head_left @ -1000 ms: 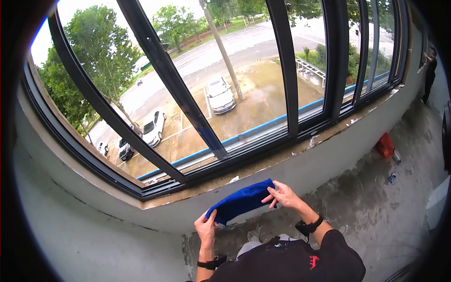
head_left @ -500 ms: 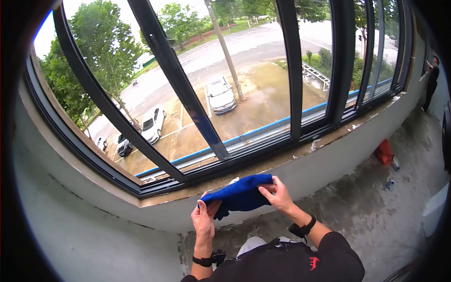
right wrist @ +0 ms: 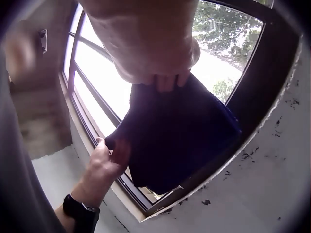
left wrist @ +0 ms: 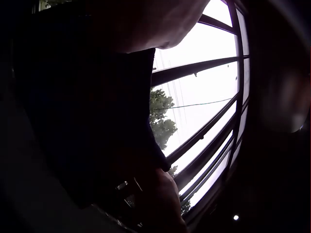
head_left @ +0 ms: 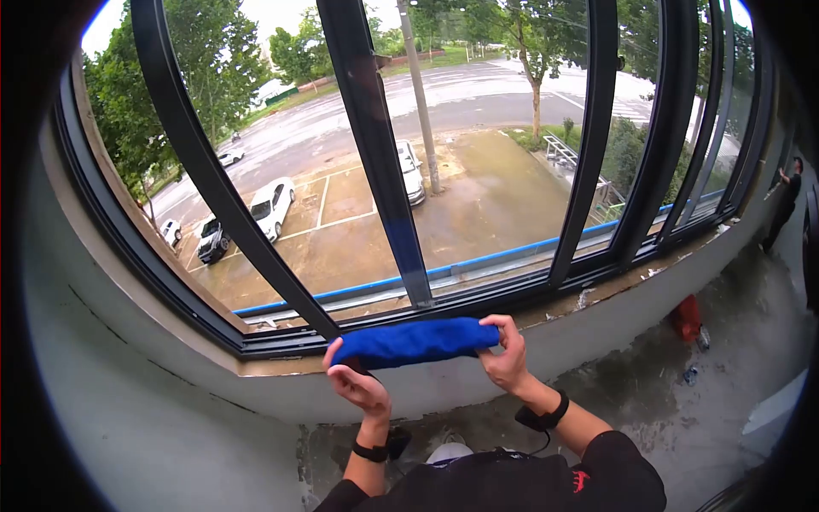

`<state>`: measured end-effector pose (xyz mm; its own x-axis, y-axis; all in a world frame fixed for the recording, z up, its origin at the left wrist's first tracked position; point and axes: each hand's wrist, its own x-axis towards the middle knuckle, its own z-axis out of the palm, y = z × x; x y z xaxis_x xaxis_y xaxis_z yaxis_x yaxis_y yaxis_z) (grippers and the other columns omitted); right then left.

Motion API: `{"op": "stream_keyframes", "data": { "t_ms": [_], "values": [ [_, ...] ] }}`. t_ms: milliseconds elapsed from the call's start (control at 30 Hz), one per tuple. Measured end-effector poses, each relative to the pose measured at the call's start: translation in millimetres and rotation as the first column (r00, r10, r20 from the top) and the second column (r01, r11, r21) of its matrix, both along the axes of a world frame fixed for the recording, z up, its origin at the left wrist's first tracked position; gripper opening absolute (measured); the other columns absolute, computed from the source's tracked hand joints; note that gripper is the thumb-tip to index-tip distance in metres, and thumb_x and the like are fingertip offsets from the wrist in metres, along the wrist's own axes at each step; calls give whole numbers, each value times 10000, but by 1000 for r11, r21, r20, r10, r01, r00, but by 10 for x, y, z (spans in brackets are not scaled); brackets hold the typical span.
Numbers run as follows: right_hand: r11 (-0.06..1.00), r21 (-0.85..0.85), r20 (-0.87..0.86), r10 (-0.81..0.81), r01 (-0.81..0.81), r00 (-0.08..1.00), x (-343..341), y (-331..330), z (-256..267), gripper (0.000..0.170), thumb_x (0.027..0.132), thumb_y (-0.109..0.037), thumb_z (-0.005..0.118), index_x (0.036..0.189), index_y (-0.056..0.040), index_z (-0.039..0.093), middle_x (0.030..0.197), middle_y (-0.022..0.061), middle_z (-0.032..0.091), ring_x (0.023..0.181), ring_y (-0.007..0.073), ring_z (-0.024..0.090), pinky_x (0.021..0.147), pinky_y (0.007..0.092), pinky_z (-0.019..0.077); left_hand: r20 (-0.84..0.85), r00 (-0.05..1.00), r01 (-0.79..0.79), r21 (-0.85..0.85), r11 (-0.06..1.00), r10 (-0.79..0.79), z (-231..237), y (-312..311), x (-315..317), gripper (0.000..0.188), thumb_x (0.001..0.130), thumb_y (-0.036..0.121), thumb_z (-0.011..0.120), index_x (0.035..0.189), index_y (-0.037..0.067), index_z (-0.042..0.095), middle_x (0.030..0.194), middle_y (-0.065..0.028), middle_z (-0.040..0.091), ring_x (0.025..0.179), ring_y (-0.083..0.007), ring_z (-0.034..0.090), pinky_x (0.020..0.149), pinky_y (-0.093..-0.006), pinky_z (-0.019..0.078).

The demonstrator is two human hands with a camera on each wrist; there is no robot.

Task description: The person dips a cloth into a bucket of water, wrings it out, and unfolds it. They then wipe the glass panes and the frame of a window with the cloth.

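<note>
A blue cloth is stretched sideways between both hands, level with the window's lower edge. My left hand holds its left end, with the palm partly turned up. At the right end, my right hand grips the cloth between thumb and fingers. The right wrist view shows the cloth hanging as a broad dark sheet below my right hand, while my left hand holds a corner. Seen from the left wrist, the cloth is very dark and its details are hidden.
Black window frames stand in front, above a rough sill with pale debris. On the floor at right lie a red bag and a clear bottle. A person in black stands at the far right by the wall.
The cloth has been raised slightly and drawn out straighter between the hands. My left hand has moved left and its palm has turned up. The head view has shifted.
</note>
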<state>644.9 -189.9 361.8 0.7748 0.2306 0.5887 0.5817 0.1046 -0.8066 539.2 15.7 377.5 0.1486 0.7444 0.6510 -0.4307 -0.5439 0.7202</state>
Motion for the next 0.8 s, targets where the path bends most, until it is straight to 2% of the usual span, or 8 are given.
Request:
{"op": "stream_keyframes", "data": {
  "t_ms": [200, 333, 400, 467, 567, 667, 733, 800],
  "values": [
    [988, 129, 395, -134, 90, 909, 471, 530, 1201, 479, 790, 33, 718, 1219, -8, 509, 1004, 151, 684, 881, 215, 726, 749, 303, 551, 54, 998, -21, 557, 830, -11, 985, 516, 511, 827, 996, 592, 426, 1442, -88, 277, 1379, -211, 420, 1251, -301, 499, 1099, -423, 384],
    [971, 226, 441, -169, 73, 882, 918, 888, 1736, 624, 838, -28, 716, 1365, -20, 383, 938, 171, 700, 890, 238, 727, 745, 315, 555, 89, 994, -113, 711, 694, 71, 1481, 891, 874, 754, 963, 161, 581, 1504, -79, 114, 1388, -257, 392, 1246, -347, 500, 1102, -462, 372],
    [958, 278, 381, -169, 62, 909, 872, 977, 1931, 593, 834, 21, 712, 1332, -10, 390, 1050, 162, 656, 939, 206, 692, 801, 296, 534, 76, 997, -73, 734, 675, 25, 1560, 1006, 1092, 928, 861, -41, 618, 1534, -33, -21, 1346, -285, 434, 1199, -357, 531, 1080, -469, 395],
    [941, 335, 326, -159, 43, 932, 880, 1101, 1975, 565, 831, 70, 708, 1299, -1, 398, 1162, 152, 611, 988, 174, 657, 858, 277, 514, 183, 983, -149, 698, 701, 27, 1522, 1133, 1304, 848, 822, -95, 643, 1467, -66, 93, 1250, -308, 480, 1121, -364, 579, 1038, -464, 454],
    [852, 518, 334, -285, 77, 898, 944, 1304, 1825, 435, 835, -28, 755, 1048, -43, 376, 852, 106, 676, 851, 168, 674, 769, 276, 522, 396, 918, -291, 619, 730, 30, 1339, 1154, 1489, 724, 787, -119, 699, 1318, -27, 215, 1143, -293, 512, 1085, -356, 588, 987, -464, 489],
    [856, 446, 331, -430, 263, 840, 878, 1355, 1692, 394, 831, -61, 772, 973, -48, 405, 759, 63, 613, 734, 129, 614, 678, 279, 509, 412, 895, -390, 537, 748, 171, 1186, 1035, 1483, 602, 757, -20, 801, 1145, 21, 342, 1032, -210, 545, 888, -313, 608, 774, -400, 532],
    [872, 369, 396, -460, 322, 794, 842, 1332, 1581, 351, 815, -53, 775, 906, -43, 436, 740, 76, 600, 693, 165, 607, 646, 293, 501, 249, 855, -496, 647, 579, 455, 1005, 1000, 1402, 425, 743, 87, 840, 986, 60, 492, 1000, -152, 561, 874, -288, 593, 730, -366, 515],
    [870, 223, 519, -487, 439, 702, 829, 1320, 1520, 281, 782, -36, 779, 772, -34, 498, 702, 102, 574, 613, 237, 592, 582, 321, 486, 307, 856, -508, 647, 568, 416, 816, 971, 1530, 318, 728, 163, 854, 912, 77, 610, 1007, -111, 573, 976, -279, 555, 799, -349, 506]
  ]
}}
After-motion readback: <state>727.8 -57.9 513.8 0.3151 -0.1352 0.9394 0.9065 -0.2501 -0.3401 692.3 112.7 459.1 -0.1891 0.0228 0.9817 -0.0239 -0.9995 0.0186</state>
